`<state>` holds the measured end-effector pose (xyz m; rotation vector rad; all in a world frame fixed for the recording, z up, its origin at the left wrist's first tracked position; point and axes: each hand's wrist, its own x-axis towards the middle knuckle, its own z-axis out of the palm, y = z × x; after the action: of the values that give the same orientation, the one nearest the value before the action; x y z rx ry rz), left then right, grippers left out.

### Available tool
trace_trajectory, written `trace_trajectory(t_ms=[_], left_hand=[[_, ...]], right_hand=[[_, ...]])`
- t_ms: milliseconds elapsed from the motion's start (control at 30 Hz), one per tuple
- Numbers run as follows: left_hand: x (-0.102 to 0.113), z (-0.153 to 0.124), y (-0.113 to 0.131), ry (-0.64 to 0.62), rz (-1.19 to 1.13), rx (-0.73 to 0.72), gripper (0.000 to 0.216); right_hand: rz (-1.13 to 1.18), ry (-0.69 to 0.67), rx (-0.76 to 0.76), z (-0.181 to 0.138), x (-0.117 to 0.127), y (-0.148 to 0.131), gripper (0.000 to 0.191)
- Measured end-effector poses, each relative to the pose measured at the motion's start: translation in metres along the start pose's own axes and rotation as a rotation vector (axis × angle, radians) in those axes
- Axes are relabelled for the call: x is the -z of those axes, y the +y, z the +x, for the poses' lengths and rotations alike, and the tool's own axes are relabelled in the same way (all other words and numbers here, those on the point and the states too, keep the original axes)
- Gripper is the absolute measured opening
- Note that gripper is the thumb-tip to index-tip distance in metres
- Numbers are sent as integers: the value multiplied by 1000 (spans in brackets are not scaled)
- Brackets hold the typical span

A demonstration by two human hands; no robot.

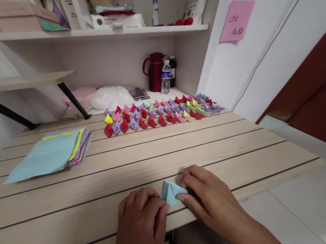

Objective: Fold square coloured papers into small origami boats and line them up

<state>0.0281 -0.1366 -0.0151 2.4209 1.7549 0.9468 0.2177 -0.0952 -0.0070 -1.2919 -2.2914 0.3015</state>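
Observation:
Close to the table's front edge, a small light-blue folded paper (171, 195) lies between my two hands, its pointed tip facing away from me. My left hand (142, 214) pinches the paper's left corner, thumb and fingers together. On the other side, my right hand (207, 193) grips the right corner, with the thumb on the front face and the curled fingers behind. Part of each corner is hidden by the fingers.
A stack of coloured paper sheets (47, 154) lies at the left. Several rows of small folded paper boats (152, 121) line the back of the table (120, 162). Behind them stand a red jug (155, 73) and a water bottle (166, 78). A small raised shelf (20, 82) is at the back left.

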Motion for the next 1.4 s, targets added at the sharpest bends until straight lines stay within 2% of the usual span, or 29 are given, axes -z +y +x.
trace_trajectory(t_ms=[200, 300, 367, 467, 533, 667, 733, 833, 933, 1000, 1067, 1233, 1300, 1400], left_hand=[[-8, 1, 4, 23, 138, 34, 5], [-11, -3, 1, 117, 223, 27, 14], [-13, -7, -2, 229, 271, -43, 21], [-18, -14, -2, 345, 304, -245, 34], [-23, -19, -1, 317, 289, -329, 40], [-36, -26, -1, 117, 347, -378, 44], [-39, -27, -2, 102, 369, -382, 48], [-36, -25, -4, 120, 347, -355, 49], [-27, -21, -6, 100, 366, -386, 45], [-23, -19, -6, 78, 413, -426, 39], [-23, -20, -6, 82, 449, -433, 37], [-38, -35, -5, 219, 401, -325, 35], [-39, -42, -7, 257, 373, -359, 32], [-35, -46, -13, 233, 353, -464, 33]], right_hand=[[-83, -24, -32, 3, -6, -2, 9], [-92, -15, -22, 4, -7, -1, 8], [-95, -7, -21, 4, -7, 0, 9], [-89, -12, -30, 4, -7, -1, 10], [-66, -9, -37, 4, -6, -2, 11], [2, 27, -24, 3, -7, 0, 31], [-2, 80, -13, -1, -8, 4, 42], [-105, 230, 38, -11, -9, 9, 50], [-233, 274, 220, -24, -11, 10, 50], [-336, 226, 384, -32, -14, 10, 49], [-424, 178, 469, -38, -18, 10, 55], [-396, 221, 401, -45, -28, 10, 43], [-303, 281, 410, -46, -29, 9, 34], [-127, 390, 412, -46, -30, 5, 22]])
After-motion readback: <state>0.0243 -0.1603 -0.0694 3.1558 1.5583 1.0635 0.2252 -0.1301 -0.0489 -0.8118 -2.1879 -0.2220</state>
